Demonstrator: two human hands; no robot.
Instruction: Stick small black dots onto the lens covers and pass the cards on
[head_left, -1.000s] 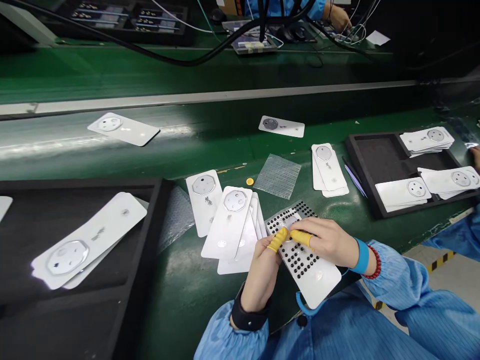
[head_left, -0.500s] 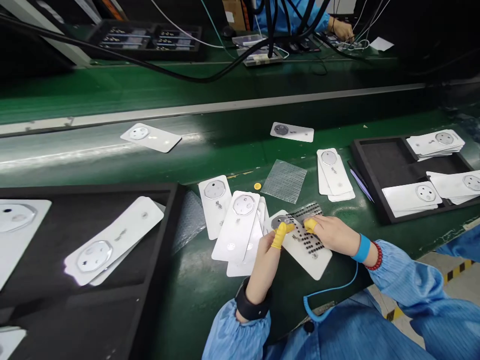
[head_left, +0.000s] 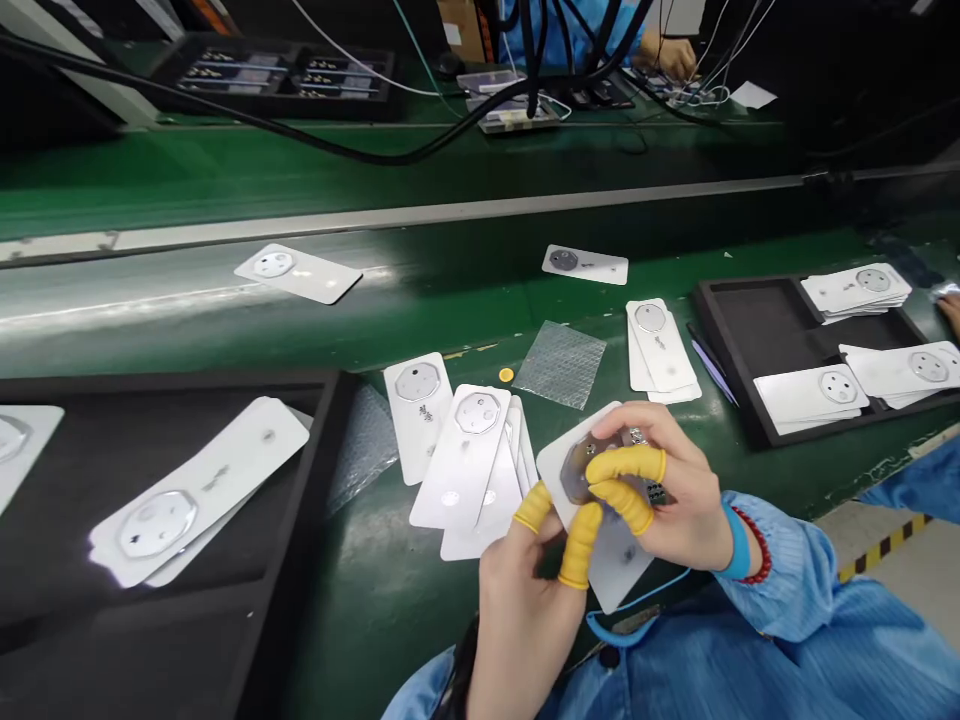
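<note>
Two hands hold one white card (head_left: pixel 619 568) lifted clear of the bench, near its front edge, just right of the fanned cards (head_left: pixel 461 460).

Left hand (head_left: pixel 525 610): rises from the front edge; thumb and forefinger, both in yellow cots, pinch the card's near-left edge.

Right hand (head_left: pixel 679 500): cotted fingers curl onto the card's round grey window; thumb hidden.

Bare green bench (head_left: pixel 390 590) lies between the fan and the left black tray (head_left: pixel 300 500). Bubble-wrap square (head_left: pixel 559 363) sits beyond the hands. Right black tray (head_left: pixel 757 320) is well apart, toward the right edge.

Dotted sheet (head_left: pixel 654 491) mostly hidden under right hand (head_left: pixel 675 495), left black tray (head_left: pixel 187 380) cut off by frame edge
</note>
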